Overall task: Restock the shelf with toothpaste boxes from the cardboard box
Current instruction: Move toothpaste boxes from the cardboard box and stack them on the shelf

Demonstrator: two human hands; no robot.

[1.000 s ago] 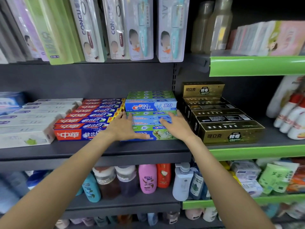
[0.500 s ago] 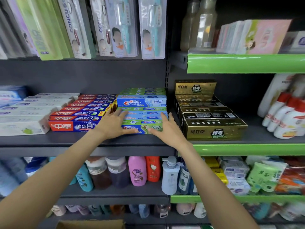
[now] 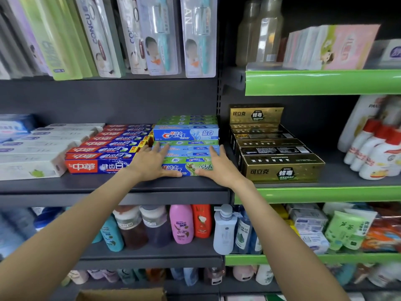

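A stack of green and blue Crest toothpaste boxes (image 3: 188,160) lies on the dark grey shelf (image 3: 108,187), in the middle of the view. My left hand (image 3: 152,162) lies flat on the stack's left end, thumb along the front box. At the right end rests my right hand (image 3: 217,168), fingers spread over the top and front. Both hands touch the boxes without lifting any. A higher Crest pile (image 3: 186,132) stands just behind. The top edge of the cardboard box (image 3: 121,294) shows at the bottom.
Red toothpaste boxes (image 3: 97,157) sit directly left of the stack, white ones (image 3: 30,155) further left. Gold and black boxes (image 3: 280,166) lie to the right on the green-edged shelf (image 3: 325,193). Toothbrush packs (image 3: 156,35) hang above, bottles (image 3: 182,224) stand below.
Both hands have stayed pressed on the front Crest stack, shifting only slightly. The camera has tilted down and turned right, bringing the cardboard box's edge into view.
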